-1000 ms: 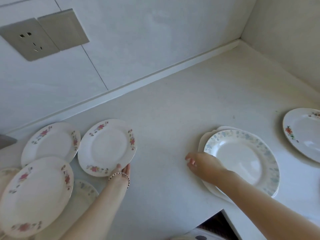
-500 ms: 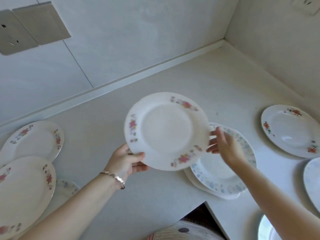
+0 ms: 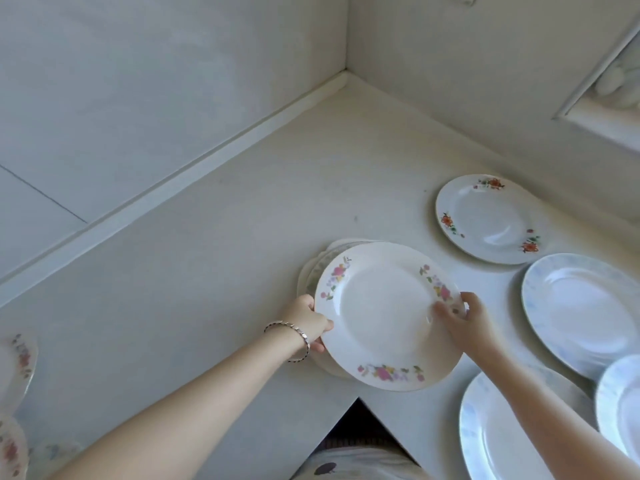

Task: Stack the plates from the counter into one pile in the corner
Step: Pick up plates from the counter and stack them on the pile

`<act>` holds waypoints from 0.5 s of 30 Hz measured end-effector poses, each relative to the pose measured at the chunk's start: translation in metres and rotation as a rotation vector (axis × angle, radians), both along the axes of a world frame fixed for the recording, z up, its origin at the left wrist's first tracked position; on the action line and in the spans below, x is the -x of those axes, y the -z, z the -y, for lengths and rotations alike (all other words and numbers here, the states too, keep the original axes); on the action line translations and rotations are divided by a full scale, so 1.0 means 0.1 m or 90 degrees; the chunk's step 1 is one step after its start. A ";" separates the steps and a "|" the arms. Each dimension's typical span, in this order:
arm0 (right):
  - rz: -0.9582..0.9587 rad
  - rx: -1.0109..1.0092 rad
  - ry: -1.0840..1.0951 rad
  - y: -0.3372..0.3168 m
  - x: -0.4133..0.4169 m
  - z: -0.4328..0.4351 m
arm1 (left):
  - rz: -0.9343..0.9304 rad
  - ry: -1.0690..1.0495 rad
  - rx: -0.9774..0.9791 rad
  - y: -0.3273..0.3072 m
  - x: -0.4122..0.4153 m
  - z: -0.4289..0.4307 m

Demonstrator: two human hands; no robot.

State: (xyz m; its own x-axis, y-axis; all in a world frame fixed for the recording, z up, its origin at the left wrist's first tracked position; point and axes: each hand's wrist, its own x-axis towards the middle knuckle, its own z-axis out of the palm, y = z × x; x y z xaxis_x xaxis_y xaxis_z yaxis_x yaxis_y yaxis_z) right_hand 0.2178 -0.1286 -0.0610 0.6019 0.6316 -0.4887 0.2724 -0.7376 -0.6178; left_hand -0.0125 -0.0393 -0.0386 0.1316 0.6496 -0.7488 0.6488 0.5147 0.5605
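A white plate with pink flowers (image 3: 384, 313) lies on top of a small pile of plates (image 3: 317, 268) near the counter's inner front corner. My left hand (image 3: 306, 322), with a bracelet on the wrist, grips its left rim. My right hand (image 3: 460, 315) holds the right rim, thumb on top. Only the pile's left and back edges show from under the pink-flowered plate.
An orange-flowered plate (image 3: 488, 220) lies by the right wall. Blue-patterned plates (image 3: 581, 313) (image 3: 502, 438) sit at the right edge. More pink-flowered plates (image 3: 17, 362) are at the far left. The L-shaped counter (image 3: 242, 237) runs back into the wall corner (image 3: 346, 77).
My left hand lifted the pink-flowered plate from the left group and carried it right onto the pile. My right hand came onto its right rim. The view swung right.
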 end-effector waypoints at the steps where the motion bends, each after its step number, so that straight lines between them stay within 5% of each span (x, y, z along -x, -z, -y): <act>1: 0.024 0.023 -0.013 0.02 -0.01 0.01 | -0.050 0.045 -0.016 0.02 -0.02 -0.02; 15: 0.289 0.164 -0.196 0.16 0.05 -0.10 | -0.295 0.346 -0.141 0.08 -0.07 -0.18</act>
